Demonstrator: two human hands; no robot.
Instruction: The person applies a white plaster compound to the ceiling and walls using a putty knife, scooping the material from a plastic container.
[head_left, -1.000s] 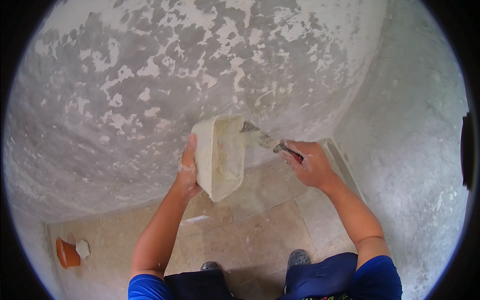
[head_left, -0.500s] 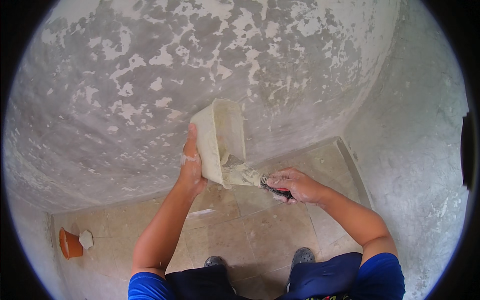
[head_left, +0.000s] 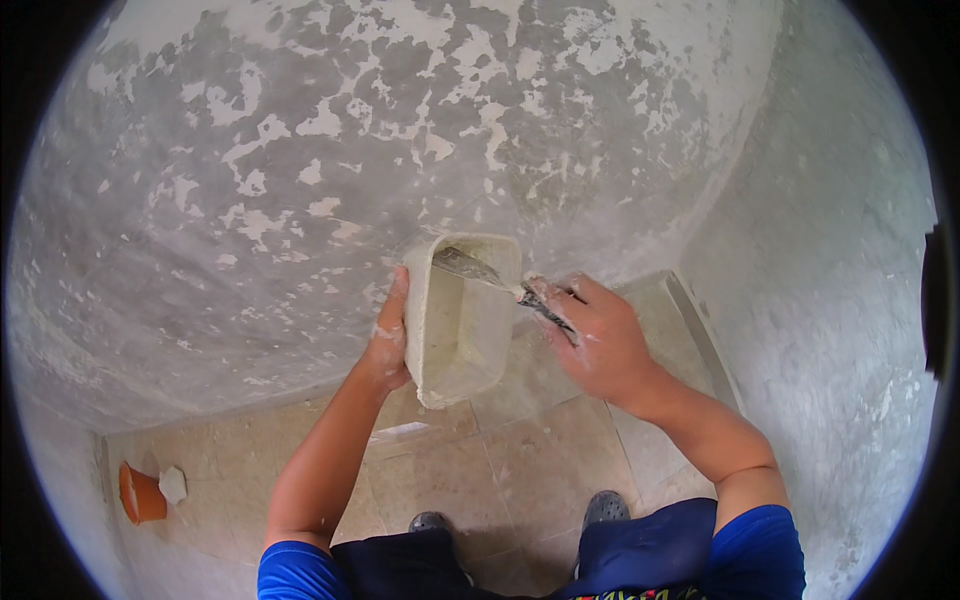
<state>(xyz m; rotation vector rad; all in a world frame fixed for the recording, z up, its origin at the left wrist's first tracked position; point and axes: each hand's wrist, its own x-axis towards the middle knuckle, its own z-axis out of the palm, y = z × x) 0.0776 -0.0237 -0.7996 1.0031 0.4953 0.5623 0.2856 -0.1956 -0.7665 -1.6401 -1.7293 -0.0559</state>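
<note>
My left hand (head_left: 388, 335) grips the left side of a cream plastic tub (head_left: 467, 345), its thumb up along the outer wall. The tub is tilted so its open mouth faces me and to the right, with pale plaster smeared on its rim and inner walls. In my right hand (head_left: 600, 340) is the black handle of a putty knife (head_left: 470, 266). Its grey blade, coated with some plaster, reaches into the far end of the tub. White smears cover the fingers of both hands.
Ahead rises a grey wall (head_left: 300, 260) with patchy white spots; another grey wall (head_left: 820, 270) stands at right. Below is a beige tiled floor (head_left: 440, 475). At the far left an orange bucket (head_left: 150, 497) sits beside a whitish angular piece (head_left: 173, 485).
The putty knife has moved from the tub's near edge up to its far end. The tub has shifted slightly nearer and turned, showing more of its inside.
</note>
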